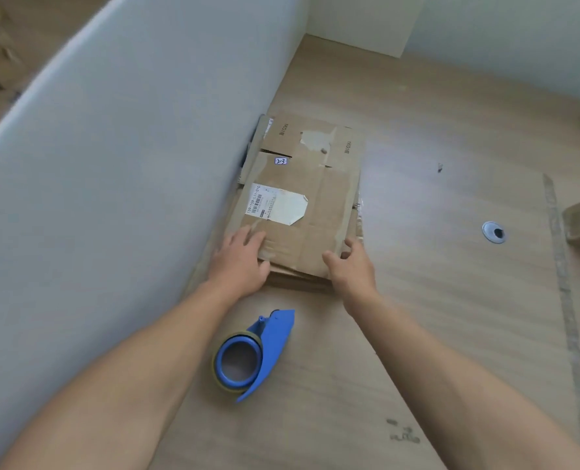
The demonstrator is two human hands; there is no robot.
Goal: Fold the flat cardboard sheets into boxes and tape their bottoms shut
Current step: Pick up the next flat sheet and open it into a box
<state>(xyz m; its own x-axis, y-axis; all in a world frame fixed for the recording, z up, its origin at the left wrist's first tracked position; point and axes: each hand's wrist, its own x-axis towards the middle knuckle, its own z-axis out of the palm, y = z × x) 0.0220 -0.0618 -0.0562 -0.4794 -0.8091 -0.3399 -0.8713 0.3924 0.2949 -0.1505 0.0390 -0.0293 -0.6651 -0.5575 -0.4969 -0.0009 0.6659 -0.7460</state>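
Under left grip [243,262], flat cardboard stack [315,198]

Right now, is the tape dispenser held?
No, the tape dispenser lies on the floor; left hand and right hand are at the cardboard.

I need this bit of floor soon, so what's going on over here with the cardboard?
A person is working at a stack of flat cardboard sheets on the floor beside the white wall. The left hand rests on the near corner of the top sheet; the right hand grips its near right edge. That sheet lies flat, not yet folded. A blue tape dispenser lies untouched, nearer the person.
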